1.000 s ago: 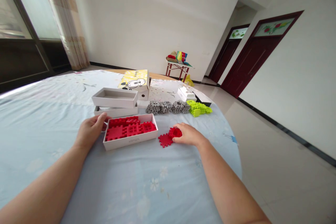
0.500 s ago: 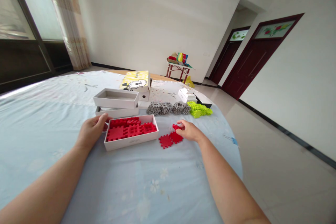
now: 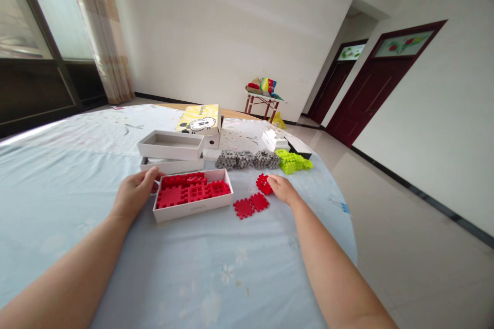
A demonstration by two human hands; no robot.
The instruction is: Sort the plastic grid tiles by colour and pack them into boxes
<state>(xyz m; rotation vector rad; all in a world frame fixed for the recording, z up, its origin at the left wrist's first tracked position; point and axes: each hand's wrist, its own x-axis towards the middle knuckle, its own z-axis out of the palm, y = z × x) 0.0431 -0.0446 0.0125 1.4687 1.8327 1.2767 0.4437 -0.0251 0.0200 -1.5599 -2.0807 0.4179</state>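
My left hand (image 3: 139, 188) grips the left end of a white box (image 3: 193, 209), thumb on its rim and the other fingers mostly hidden. Red interlocking plastic pieces (image 3: 173, 196) with notched edges lie inside, some with window-like openings. To the right of the box, my right hand (image 3: 281, 188) pinches a red notched piece (image 3: 263, 184) with openings, held up at a tilt. Just below it, two flat red pieces (image 3: 244, 207) lie side by side on the cloth.
Behind the box stand stacked grey pieces (image 3: 233, 159) and bright green pieces (image 3: 293, 161). An empty white box (image 3: 172, 151) rests on another at the back left. Beyond are a yellow cartoon box (image 3: 200, 121) and a small white box (image 3: 275, 140). The table's edge curves on the right.
My right hand has shifted slightly right, turning the red piece so its face shows more. The two flat pieces are now uncovered. My left hand and the box stay put.
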